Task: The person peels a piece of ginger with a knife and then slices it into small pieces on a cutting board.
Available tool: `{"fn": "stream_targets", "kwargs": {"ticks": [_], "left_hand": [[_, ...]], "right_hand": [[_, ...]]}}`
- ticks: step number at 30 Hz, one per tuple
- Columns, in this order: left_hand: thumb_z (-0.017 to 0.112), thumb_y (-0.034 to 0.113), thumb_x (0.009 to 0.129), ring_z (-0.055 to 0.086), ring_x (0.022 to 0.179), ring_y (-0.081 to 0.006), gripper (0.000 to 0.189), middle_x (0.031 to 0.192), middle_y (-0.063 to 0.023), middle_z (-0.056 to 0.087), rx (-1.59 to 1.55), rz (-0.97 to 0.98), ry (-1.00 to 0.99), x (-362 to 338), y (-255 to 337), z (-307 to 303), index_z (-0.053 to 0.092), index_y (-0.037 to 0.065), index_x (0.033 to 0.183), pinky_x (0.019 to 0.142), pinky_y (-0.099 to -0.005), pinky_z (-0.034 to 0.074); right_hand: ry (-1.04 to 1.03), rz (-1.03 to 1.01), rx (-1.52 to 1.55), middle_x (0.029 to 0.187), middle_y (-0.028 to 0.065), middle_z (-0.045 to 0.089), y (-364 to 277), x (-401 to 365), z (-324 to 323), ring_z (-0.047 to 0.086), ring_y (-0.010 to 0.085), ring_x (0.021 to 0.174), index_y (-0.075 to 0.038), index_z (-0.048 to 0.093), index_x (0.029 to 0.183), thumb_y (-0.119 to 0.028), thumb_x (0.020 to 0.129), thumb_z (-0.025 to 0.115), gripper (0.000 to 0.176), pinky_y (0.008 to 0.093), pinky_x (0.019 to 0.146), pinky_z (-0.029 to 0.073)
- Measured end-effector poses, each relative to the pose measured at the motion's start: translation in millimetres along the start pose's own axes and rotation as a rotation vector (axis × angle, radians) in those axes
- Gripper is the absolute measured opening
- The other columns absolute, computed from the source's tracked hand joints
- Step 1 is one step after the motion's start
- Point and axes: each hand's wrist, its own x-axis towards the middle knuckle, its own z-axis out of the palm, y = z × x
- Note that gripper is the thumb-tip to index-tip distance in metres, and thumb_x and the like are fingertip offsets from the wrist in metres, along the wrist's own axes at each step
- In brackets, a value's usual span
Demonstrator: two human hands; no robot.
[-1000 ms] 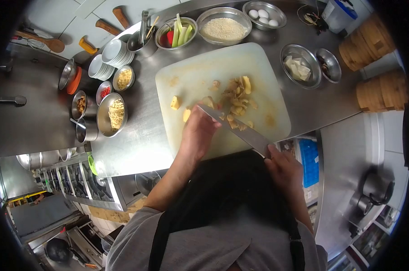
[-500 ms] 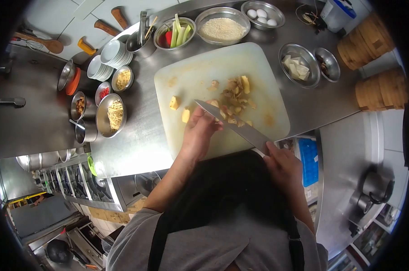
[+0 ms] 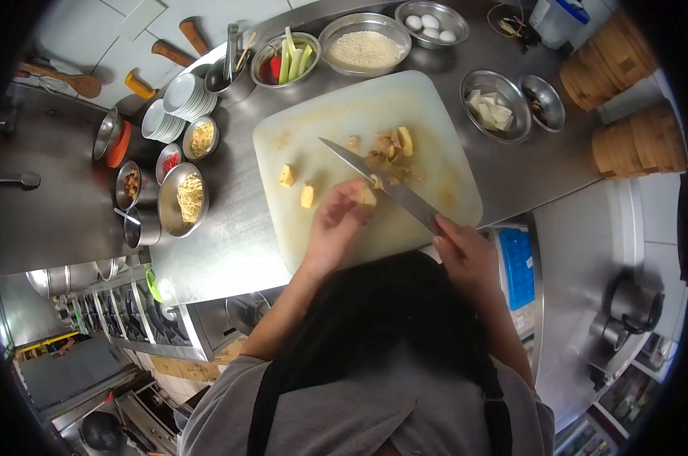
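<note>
My left hand [image 3: 336, 228] is closed on a pale yellow ginger piece [image 3: 367, 197] over the front half of the white cutting board [image 3: 336, 106]. In my right hand [image 3: 466, 251] is the handle of a large knife [image 3: 412, 204]; its blade points up and left across the board, just beyond the ginger piece in my left hand. Brown peelings [image 3: 388, 161] lie behind the blade, with a yellow piece [image 3: 405, 141] beside them. Two more peeled pieces, one farther back [image 3: 287, 175] and one nearer [image 3: 307, 195], rest on the board's left side.
Metal bowls with noodles [image 3: 190, 199], cut vegetables [image 3: 289, 61], pale grains [image 3: 364, 50], eggs [image 3: 431, 26] and white pieces [image 3: 490, 111] surround the board. Stacked white dishes [image 3: 183, 97] stand at the left back, bamboo steamers [image 3: 637, 144] at the right. A stove [image 3: 139, 311] is at the lower left.
The knife blade has moved up and away from my left fingers. My left hand has turned, and the ginger piece in it now shows. The peelings' heap looks smaller and has shifted.
</note>
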Motion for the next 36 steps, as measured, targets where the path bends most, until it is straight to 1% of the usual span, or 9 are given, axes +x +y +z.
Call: {"fn": "stream_targets", "kwargs": {"ticks": [2,4,7,17,19,23,26,28,36], "left_hand": [[0.063,0.008,0.098,0.062,0.099,-0.0116,0.036,0.114,-0.0025,0.069,0.038,0.025,0.038,2.8,2.8,-7.4,0.059,0.002,0.134,0.085,-0.0286,0.050],[0.062,0.000,0.100,0.062,0.111,-0.0122,0.036,0.121,-0.0045,0.068,0.013,0.032,0.003,6.4,1.1,-20.2,0.059,0.002,0.136,0.098,-0.0299,0.050],[0.064,0.003,0.101,0.063,0.113,-0.0127,0.033,0.122,-0.0054,0.068,0.059,0.053,0.044,8.8,2.2,-21.8,0.061,0.000,0.133,0.099,-0.0303,0.050],[0.065,0.004,0.101,0.064,0.106,-0.0115,0.029,0.114,-0.0031,0.071,0.114,0.110,0.045,9.4,-1.0,-20.2,0.063,0.001,0.130,0.096,-0.0286,0.051],[0.065,0.003,0.100,0.064,0.103,-0.0111,0.031,0.111,-0.0024,0.070,0.224,0.025,0.031,7.5,-9.7,-24.6,0.064,0.003,0.131,0.092,-0.0273,0.052],[0.064,0.005,0.099,0.064,0.104,-0.0135,0.029,0.116,-0.0057,0.069,0.257,0.027,-0.050,-0.2,-14.5,-12.3,0.063,0.002,0.128,0.093,-0.0305,0.052],[0.059,0.012,0.103,0.065,0.107,-0.0159,0.035,0.120,-0.0061,0.067,0.052,-0.008,-0.007,4.9,-7.8,-19.8,0.057,0.004,0.137,0.093,-0.0327,0.054],[0.054,0.019,0.105,0.065,0.109,-0.0185,0.045,0.127,-0.0075,0.064,-0.306,-0.136,0.140,9.6,8.3,-19.0,0.046,0.009,0.148,0.092,-0.0350,0.055],[0.057,0.026,0.106,0.065,0.116,-0.0178,0.052,0.135,-0.0089,0.060,-0.519,-0.099,0.072,14.6,5.9,-15.0,0.040,0.013,0.154,0.093,-0.0352,0.057]], "right_hand": [[-0.001,-0.011,0.006,0.086,0.0103,0.071,1.7,-4.6,-6.3,0.070,0.0274,0.072,-0.011,0.073,0.127,-0.019,0.092,0.077,0.037,0.0379,0.066,0.056],[-0.033,-0.077,-0.105,0.086,0.0093,0.071,1.9,-11.5,-12.8,0.070,0.0265,0.072,-0.012,0.073,0.127,-0.019,0.091,0.079,0.037,0.0379,0.065,0.056],[-0.039,-0.117,-0.209,0.085,0.0082,0.071,-3.4,-19.5,-19.2,0.071,0.0257,0.071,-0.013,0.073,0.126,-0.019,0.089,0.081,0.039,0.0376,0.063,0.056],[-0.040,-0.083,-0.251,0.086,0.0087,0.071,-10.9,-19.2,-21.2,0.071,0.0261,0.071,-0.013,0.073,0.126,-0.020,0.089,0.081,0.038,0.0384,0.062,0.056],[0.023,-0.129,-0.234,0.085,0.0091,0.071,-7.0,-13.4,-11.2,0.070,0.0273,0.070,-0.013,0.073,0.125,-0.020,0.089,0.080,0.037,0.0387,0.063,0.056],[0.005,-0.028,-0.127,0.084,0.0095,0.070,-2.6,-0.7,-3.0,0.069,0.0280,0.069,-0.013,0.073,0.126,-0.020,0.090,0.079,0.037,0.0386,0.063,0.056],[0.000,-0.037,-0.057,0.084,0.0100,0.070,-0.3,-6.1,-8.1,0.069,0.0273,0.069,-0.013,0.073,0.127,-0.021,0.090,0.079,0.038,0.0389,0.064,0.056],[-0.009,-0.071,-0.129,0.083,0.0102,0.070,5.7,-16.1,-12.3,0.069,0.0262,0.068,-0.013,0.073,0.128,-0.020,0.089,0.080,0.040,0.0385,0.062,0.056],[-0.054,-0.105,-0.209,0.083,0.0091,0.069,-0.3,-30.9,-20.4,0.070,0.0254,0.068,-0.013,0.072,0.128,-0.017,0.086,0.083,0.044,0.0370,0.059,0.056]]}}
